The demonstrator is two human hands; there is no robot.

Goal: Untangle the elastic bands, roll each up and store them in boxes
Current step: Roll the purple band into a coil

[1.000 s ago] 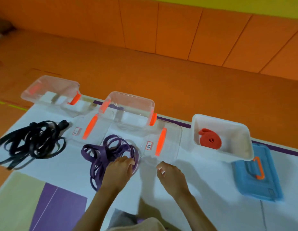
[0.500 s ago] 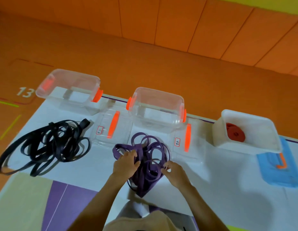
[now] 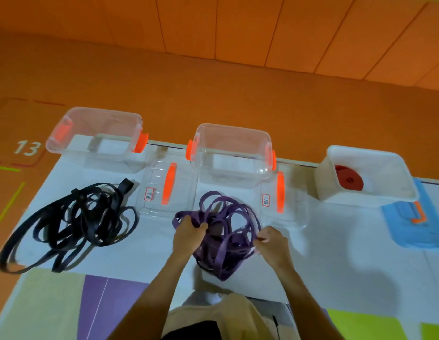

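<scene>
Both left hand (image 3: 187, 233) and right hand (image 3: 273, 244) fingers (image 3: 200, 226) grip purple tangle (image 3: 225, 253) — black tangle (image 3: 76, 224) beside, lids (image 3: 293, 212) behind.

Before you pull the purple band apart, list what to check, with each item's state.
1. Left hand grips the purple band: ok.
2. Right hand pinches a strand: ok.
3. Purple band free of tangles: not ok, loops cross.
4. Middle clear box lid off: ok.
5. Black band lies apart from the purple one: ok.
</scene>
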